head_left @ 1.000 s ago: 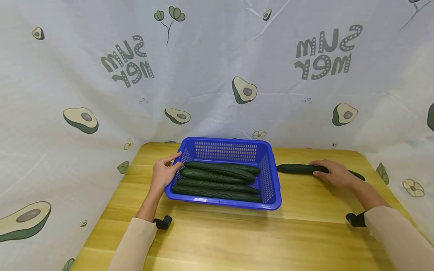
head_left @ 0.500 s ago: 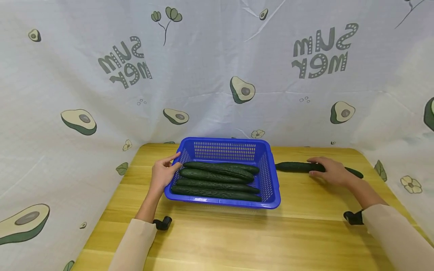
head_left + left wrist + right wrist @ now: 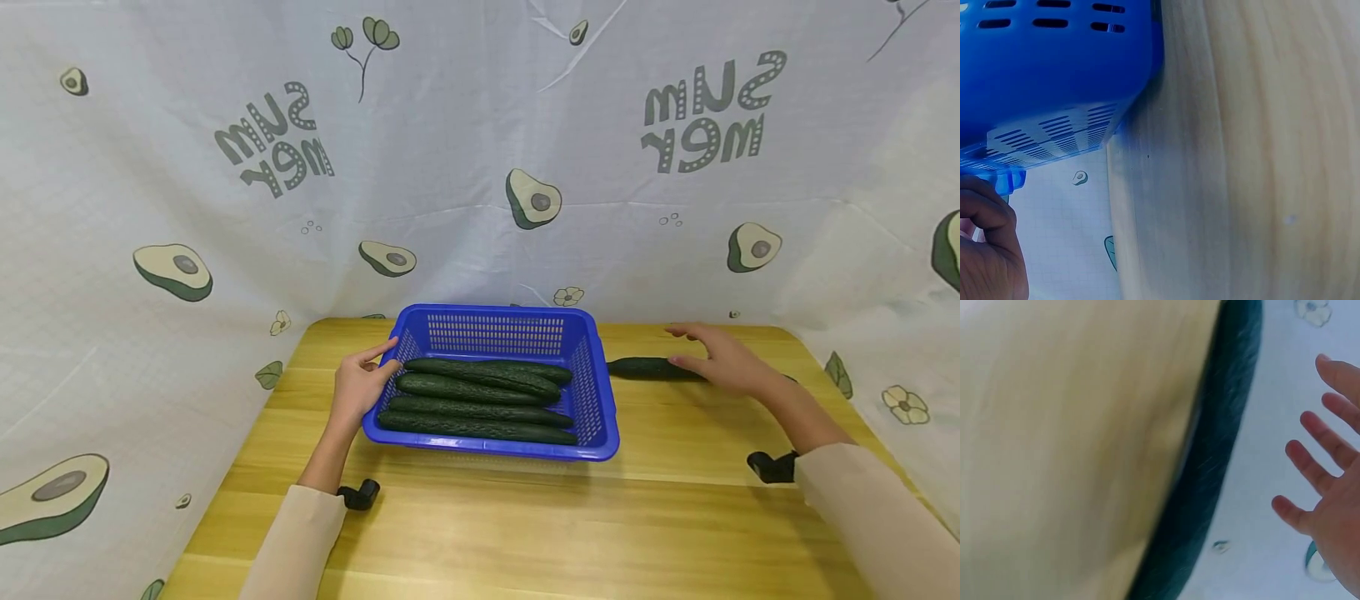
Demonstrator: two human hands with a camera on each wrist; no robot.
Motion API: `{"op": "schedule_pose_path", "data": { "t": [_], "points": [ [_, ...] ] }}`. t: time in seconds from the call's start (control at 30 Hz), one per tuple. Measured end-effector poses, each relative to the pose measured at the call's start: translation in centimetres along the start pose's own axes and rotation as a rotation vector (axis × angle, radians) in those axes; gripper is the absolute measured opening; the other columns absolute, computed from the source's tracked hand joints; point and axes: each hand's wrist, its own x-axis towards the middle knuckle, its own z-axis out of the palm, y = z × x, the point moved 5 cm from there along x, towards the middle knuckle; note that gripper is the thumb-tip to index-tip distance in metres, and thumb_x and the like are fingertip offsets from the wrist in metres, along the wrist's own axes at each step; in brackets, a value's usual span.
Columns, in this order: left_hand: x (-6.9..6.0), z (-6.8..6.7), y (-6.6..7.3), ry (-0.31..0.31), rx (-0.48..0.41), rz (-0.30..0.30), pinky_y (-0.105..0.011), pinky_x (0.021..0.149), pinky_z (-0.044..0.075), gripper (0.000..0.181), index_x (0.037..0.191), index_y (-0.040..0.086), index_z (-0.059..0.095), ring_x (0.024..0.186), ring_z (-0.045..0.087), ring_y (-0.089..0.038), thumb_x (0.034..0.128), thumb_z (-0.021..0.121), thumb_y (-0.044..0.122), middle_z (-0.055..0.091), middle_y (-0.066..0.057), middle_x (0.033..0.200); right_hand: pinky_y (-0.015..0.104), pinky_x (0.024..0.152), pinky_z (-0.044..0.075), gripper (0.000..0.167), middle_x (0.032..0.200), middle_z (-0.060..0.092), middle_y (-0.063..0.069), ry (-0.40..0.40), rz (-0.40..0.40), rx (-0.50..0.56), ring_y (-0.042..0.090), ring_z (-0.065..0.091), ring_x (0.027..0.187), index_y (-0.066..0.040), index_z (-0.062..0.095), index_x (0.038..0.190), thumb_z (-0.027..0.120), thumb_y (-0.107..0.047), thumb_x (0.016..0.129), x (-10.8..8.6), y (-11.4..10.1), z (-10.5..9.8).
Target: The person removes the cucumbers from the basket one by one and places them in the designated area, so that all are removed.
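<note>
Wooden worktop (image 3: 480, 533): spreads from your side back to the cloth; carries everything here
Left hand (image 3: 358, 387): at the left end of the blue basket (image 3: 491, 447); your thumb and fingers pinch its rim
Basketed cucumbers (image 3: 480, 388): five show, lying mostly left to right
Loose cucumber (image 3: 645, 368): on the worktop, just right of the basket; long axis left to right; you cannot tell whether its left tip touches
Right hand (image 3: 723, 360): your nearer one; fingers spread above the loose cucumber, gripping nothing
Printed cloth (image 3: 450, 167): hangs behind
</note>
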Motion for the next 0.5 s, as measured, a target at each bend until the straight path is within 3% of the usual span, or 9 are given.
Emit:
{"op": "schedule_pose_path", "data": {
  "t": [0.2,0.5],
  "points": [
    [0.0,0.0,-0.1,-0.012,-0.019,-0.018,-0.025,0.043,0.037,0.044,0.133,0.033,0.071,0.044,0.040,-0.011,0.0894,0.074,0.024,0.043,0.007,0.051,0.072,0.107,0.035,0.061,0.149,0.048,0.029,0.009,0.004,0.023,0.052,0.044,0.135,0.003,0.046,0.149,0.062,-0.033,0.103,1.3,-3.0,-0.4],
    [0.1,0.1,0.1,0.005,0.001,-0.005,-0.024,0.043,0.032,0.044,0.132,0.031,0.072,0.043,0.035,-0.010,0.0896,0.075,0.022,0.041,0.007,0.052,0.071,0.107,0.038,0.058,0.151,0.049,0.024,0.030,-0.029,0.021,0.046,0.047,0.136,-0.002,0.048,0.151,0.062,-0.033,0.104,3.7,-7.4,-0.3]
  ]
}}
